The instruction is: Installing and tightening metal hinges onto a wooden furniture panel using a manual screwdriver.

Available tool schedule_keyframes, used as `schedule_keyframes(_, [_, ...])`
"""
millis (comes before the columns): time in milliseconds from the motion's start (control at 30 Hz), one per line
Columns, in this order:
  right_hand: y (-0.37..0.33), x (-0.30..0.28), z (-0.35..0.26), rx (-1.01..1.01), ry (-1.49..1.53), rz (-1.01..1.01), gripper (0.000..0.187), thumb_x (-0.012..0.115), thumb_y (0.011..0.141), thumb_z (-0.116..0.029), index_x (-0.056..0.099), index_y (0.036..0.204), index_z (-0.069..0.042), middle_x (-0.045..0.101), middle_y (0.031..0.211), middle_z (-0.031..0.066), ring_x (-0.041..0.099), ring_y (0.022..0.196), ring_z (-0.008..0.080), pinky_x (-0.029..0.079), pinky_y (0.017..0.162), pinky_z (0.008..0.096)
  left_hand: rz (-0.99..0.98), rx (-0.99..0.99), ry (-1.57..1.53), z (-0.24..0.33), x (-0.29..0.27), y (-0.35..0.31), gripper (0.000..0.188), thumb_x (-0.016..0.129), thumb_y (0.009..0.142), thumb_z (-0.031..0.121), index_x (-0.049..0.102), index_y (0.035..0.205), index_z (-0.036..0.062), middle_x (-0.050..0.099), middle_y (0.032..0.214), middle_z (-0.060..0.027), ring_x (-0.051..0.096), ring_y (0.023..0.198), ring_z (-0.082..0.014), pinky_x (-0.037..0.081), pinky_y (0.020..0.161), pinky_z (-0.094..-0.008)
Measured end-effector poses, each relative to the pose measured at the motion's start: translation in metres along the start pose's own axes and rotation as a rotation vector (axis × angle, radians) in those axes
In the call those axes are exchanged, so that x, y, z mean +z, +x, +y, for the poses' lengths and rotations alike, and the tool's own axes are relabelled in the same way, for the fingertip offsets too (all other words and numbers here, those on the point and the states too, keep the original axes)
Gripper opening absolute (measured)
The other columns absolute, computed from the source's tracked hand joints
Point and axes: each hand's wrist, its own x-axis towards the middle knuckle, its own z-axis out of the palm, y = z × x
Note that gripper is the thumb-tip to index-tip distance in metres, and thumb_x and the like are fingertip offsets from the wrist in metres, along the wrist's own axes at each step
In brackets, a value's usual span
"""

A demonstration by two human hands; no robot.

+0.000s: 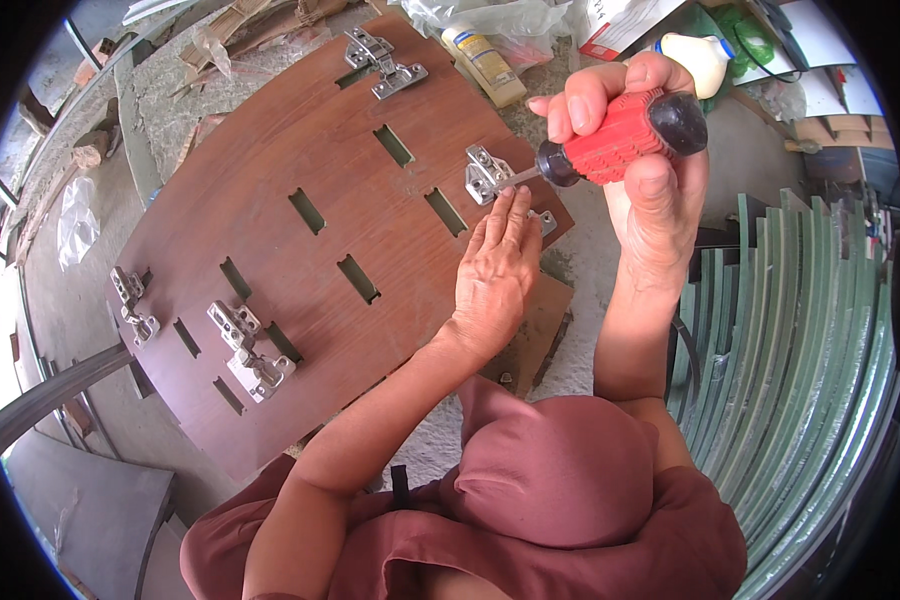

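Note:
My right hand point(660, 190) is wrapped round the red and black handle of a screwdriver point(610, 140). The screwdriver's shaft points left, its tip at a metal cabinet hinge point(487, 175) near the right corner of a brown wooden board point(270, 270). My left hand point(495, 265) lies on that hinge with fingers stretched out, fingertips beside the shaft; they cover part of the hinge. Other hinges sit on the board: one hinge point(382, 65) at the far edge, one hinge point(250, 350) near the front, and one hinge point(133, 305) at the left edge.
Several rectangular slots are cut through the board. Beyond it lie a yellowish bottle point(485, 65), plastic wrap point(520, 25) and a white jug point(695, 60). Many greenish panes point(790, 370) stand in a row at right. A dark grey panel point(85, 510) is at lower left.

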Motion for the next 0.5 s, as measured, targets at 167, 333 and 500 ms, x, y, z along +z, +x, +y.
schedule_keyframes(167, [-0.0078, -0.0028, 0.0, 0.205, -0.191, 0.016, 0.052, 0.072, 0.083, -0.036, 0.046, 0.117, -0.007, 0.055, 0.097, 0.0084, 0.055, 0.087, 0.0203, 0.046, 0.09, 0.0439, -0.005, 0.001, -0.007, -0.0023, 0.0003, -0.0013, 0.039, 0.055, 0.08, 0.003, 0.055, 0.119, -0.0018, 0.04, 0.141, -0.0173, 0.039, 0.132, -0.0346, 0.043, 0.102, -0.0416])
schedule_keyframes(333, [-0.0046, -0.0088, 0.0066, 0.117, -0.261, 0.048, 0.06, 0.069, 0.084, -0.041, 0.043, 0.125, -0.006, 0.052, 0.102, 0.0094, 0.053, 0.093, 0.0208, 0.046, 0.089, 0.0433, -0.009, 0.005, 0.007, -0.002, 0.0034, -0.002, 0.04, 0.056, 0.079, 0.003, 0.055, 0.119, -0.002, 0.04, 0.141, -0.0186, 0.037, 0.132, -0.0342, 0.042, 0.103, -0.0415])
schedule_keyframes(500, [-0.0036, -0.001, 0.004, 0.162, -0.206, 0.065, 0.076, 0.061, 0.085, -0.053, 0.037, 0.134, -0.001, 0.049, 0.109, 0.0117, 0.052, 0.099, 0.0224, 0.044, 0.093, 0.0445, -0.029, 0.0, 0.015, -0.0017, 0.0003, -0.0012, 0.04, 0.056, 0.08, 0.003, 0.055, 0.12, -0.0017, 0.04, 0.141, -0.0183, 0.037, 0.133, -0.0342, 0.041, 0.103, -0.0419])
